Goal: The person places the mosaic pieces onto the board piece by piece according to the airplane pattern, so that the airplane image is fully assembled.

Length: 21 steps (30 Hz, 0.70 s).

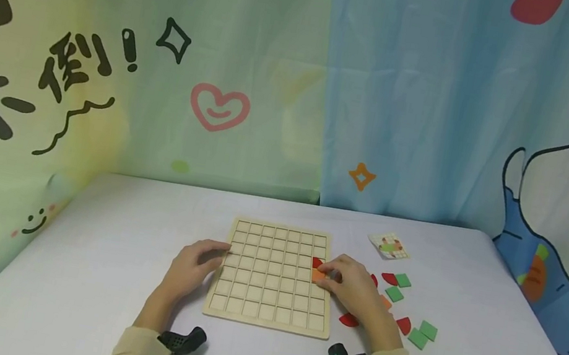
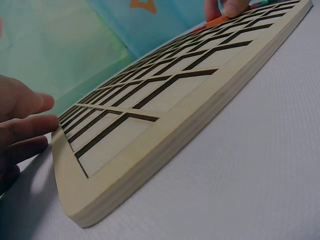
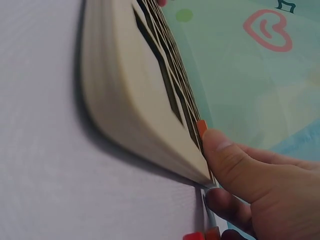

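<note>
Fingers of the right hand (image 1: 351, 284) pinch an orange tile (image 1: 317, 276) at the rightmost column of the wooden board (image 1: 270, 295), directly below a red piece (image 1: 316, 262) that already lies in its square. Whether the tile sits fully down in its slot, I cannot tell. The left hand (image 1: 190, 265) has its fingers spread, touching the board's left edge, seemingly steadying it. Off the board's right side, rounded red wedges (image 1: 403, 325) and green squares (image 1: 417, 338) lie loose on the white table (image 1: 77, 268), and a second orange tile (image 1: 386, 302) peeks out beside the right hand. Beyond them rests a small picture card (image 1: 389, 246), which I take for the pattern being copied. So the step looks like seating this tile; the next move would call for pressing it flat, letting go and choosing another loose piece, checked against the card.
</note>
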Motion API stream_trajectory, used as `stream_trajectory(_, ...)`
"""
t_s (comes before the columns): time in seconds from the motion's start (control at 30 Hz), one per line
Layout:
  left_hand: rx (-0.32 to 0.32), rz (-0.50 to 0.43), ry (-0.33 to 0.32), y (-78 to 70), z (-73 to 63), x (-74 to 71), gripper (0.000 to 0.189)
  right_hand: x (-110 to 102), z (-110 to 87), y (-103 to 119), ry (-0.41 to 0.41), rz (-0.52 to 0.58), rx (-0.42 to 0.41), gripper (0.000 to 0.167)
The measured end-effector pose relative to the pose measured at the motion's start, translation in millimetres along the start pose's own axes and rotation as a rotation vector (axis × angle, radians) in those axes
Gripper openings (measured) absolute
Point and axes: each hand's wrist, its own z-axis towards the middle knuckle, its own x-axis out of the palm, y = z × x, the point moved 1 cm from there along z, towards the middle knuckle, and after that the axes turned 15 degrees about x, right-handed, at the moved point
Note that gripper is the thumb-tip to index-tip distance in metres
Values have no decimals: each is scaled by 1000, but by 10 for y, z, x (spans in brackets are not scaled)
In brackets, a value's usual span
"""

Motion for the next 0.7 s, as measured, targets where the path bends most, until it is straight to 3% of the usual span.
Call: stream_trajectory(0.7,-20,-2,1,1,-4,8,31,-43,-41,50,-5,-32,11,27)
